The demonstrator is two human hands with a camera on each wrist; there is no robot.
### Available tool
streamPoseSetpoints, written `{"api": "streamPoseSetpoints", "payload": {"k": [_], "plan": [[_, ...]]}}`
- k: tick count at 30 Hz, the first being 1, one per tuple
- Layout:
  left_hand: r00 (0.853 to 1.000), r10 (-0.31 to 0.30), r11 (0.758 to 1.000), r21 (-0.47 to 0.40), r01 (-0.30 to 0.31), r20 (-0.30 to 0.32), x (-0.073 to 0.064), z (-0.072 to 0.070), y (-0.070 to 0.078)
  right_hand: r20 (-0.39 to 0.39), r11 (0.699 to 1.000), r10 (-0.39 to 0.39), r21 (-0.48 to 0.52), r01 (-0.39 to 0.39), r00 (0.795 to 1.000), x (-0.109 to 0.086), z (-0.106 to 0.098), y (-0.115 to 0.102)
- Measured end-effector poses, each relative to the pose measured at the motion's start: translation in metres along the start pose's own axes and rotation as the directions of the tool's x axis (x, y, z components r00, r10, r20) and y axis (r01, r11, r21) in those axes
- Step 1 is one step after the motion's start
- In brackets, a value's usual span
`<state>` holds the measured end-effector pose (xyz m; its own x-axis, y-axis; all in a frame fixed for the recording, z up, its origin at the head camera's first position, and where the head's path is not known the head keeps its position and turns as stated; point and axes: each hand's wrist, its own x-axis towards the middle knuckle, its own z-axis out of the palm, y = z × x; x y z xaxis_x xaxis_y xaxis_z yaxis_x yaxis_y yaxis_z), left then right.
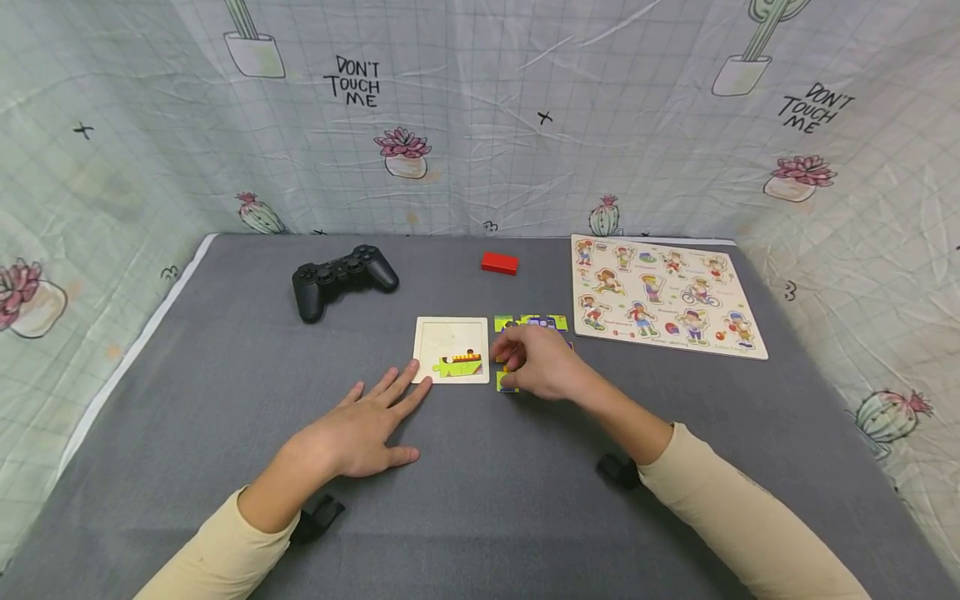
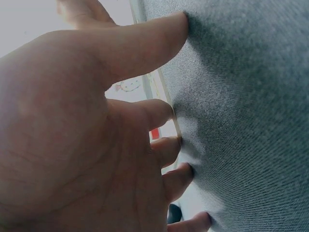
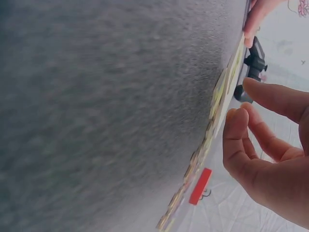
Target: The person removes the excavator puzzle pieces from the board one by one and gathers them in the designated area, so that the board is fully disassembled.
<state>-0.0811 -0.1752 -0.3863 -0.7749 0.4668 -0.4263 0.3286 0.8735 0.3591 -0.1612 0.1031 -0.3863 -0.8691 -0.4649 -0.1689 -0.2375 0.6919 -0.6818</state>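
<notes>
My left hand [image 1: 360,429] lies spread on the grey cloth, its fingertips touching the lower-left corner of a small wooden puzzle tray [image 1: 433,335]. Joined green and yellow jigsaw pieces [image 1: 459,367] sit along the tray's lower right. Just right of the tray, my right hand [image 1: 543,365] hovers over loose jigsaw pieces [image 1: 551,322] and covers part of them. One loose piece [image 1: 506,383] shows below its fingers. In the right wrist view, the bent fingers [image 3: 235,123] and the thumb stand apart, with nothing seen between them.
A black game controller [image 1: 341,273] lies at the back left. Behind the tray is a red block [image 1: 499,263]. A larger wooden picture board [image 1: 660,308] with figures occupies the right rear. Patterned cloth [image 1: 480,125] hangs around the back and sides of the table.
</notes>
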Motion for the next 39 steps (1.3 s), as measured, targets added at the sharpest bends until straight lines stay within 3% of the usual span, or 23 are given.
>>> {"api": "streamPoseSetpoints", "payload": {"k": [12,24,39], "plan": [[1.0,0.008,1.0,-0.001,-0.008,0.001,-0.001,-0.001,-0.001,0.006,0.995,-0.101,-0.005,0.101,0.995,0.022,0.01,-0.016],[1.0,0.012,1.0,-0.013,-0.012,0.004,-0.004,-0.004,0.004,0.054,0.991,-0.113,-0.062,0.116,0.992,0.039,0.023,-0.029],[1.0,0.012,1.0,-0.006,-0.012,0.005,-0.003,-0.003,0.002,0.071,0.986,-0.098,-0.128,0.107,0.993,0.047,0.029,-0.033]]}}
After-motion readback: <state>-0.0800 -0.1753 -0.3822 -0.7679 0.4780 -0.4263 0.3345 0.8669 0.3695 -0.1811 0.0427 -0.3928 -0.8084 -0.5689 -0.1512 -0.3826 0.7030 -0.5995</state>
